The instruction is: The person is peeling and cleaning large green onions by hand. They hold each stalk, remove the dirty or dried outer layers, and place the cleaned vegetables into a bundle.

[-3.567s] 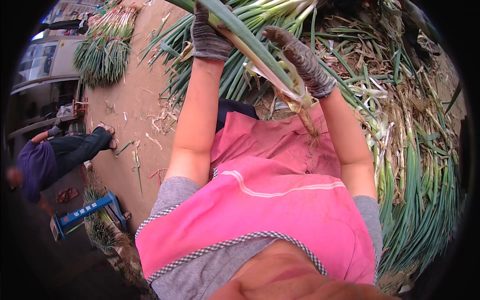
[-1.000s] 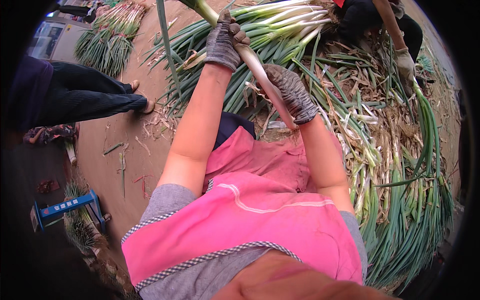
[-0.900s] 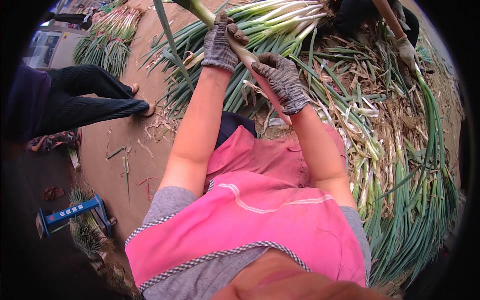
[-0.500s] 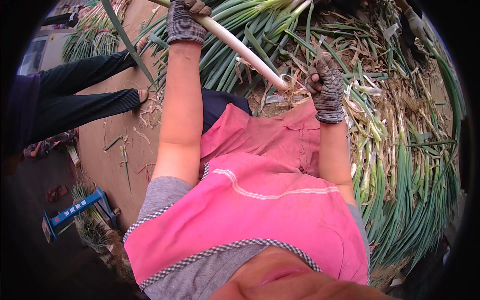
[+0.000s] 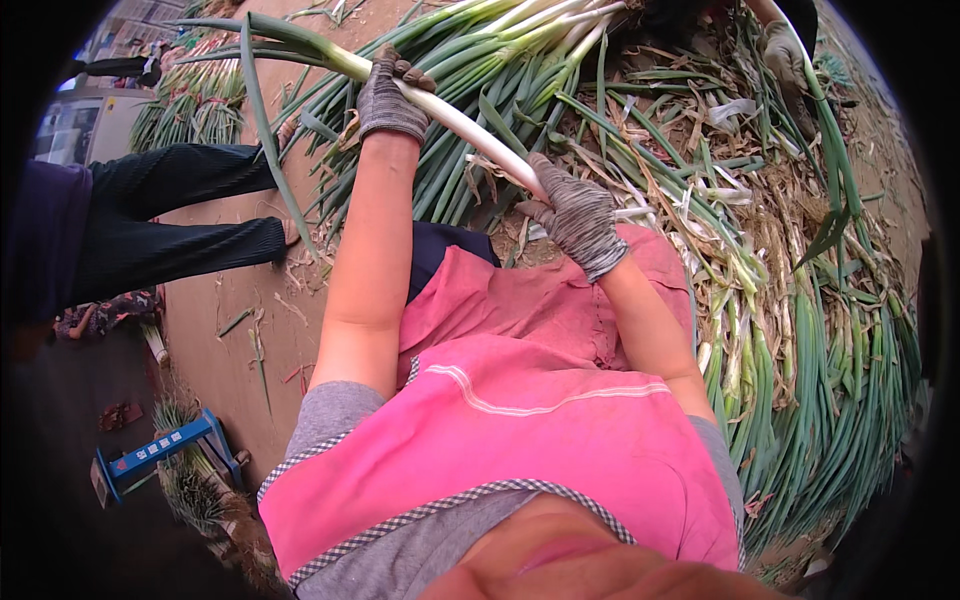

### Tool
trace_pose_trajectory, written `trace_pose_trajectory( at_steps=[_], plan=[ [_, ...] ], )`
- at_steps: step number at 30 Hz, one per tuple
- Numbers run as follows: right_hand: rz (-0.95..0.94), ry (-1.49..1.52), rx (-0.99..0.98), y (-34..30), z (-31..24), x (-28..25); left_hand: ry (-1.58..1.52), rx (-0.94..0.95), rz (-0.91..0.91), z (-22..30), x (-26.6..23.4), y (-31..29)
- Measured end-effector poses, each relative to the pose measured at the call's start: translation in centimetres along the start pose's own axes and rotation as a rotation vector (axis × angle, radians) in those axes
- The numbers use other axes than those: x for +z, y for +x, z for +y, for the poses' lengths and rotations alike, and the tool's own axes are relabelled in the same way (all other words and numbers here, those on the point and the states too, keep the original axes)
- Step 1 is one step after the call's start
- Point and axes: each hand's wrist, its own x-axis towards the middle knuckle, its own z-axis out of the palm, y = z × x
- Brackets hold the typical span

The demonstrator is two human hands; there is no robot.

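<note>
Breakage is the likely risk: left hand [image 5: 392, 97] and right hand [image 5: 578, 212], both in grey knit gloves, clench the long white-stalked green onion [image 5: 460, 125], which could snap if bent.

I see a leek pile [image 5: 800, 330] on the dirt ground [image 5: 215, 300], a blue stool [image 5: 160, 455] lower left, a co-worker's dark trousers [image 5: 180, 220] left, bundled leeks [image 5: 195, 100] top left.

1 long leek [image 5: 470, 125]: my gloved left hand [image 5: 390, 98] grips its upper stalk, my gloved right hand [image 5: 575, 215] its white lower end. Leek pile [image 5: 800, 380] at my right, pink apron [image 5: 520, 430] below.
</note>
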Motion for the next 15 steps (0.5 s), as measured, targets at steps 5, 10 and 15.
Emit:
trace_pose_trajectory(
  at_steps=[5,10,15],
  plan=[
    [-0.161,-0.061,0.2,-2.0,5.2,1.8,-0.096,0.091,0.099,4.0,-3.1,2.0],
    [0.017,1.187,0.745,-2.3,6.7,0.9,0.243,0.131,0.262,3.6,-3.3,1.4],
    [0.486,2.269,0.871,0.1,9.3,3.9,0.322,-0.021,0.121,2.0,-2.6,0.9]
  ],
)
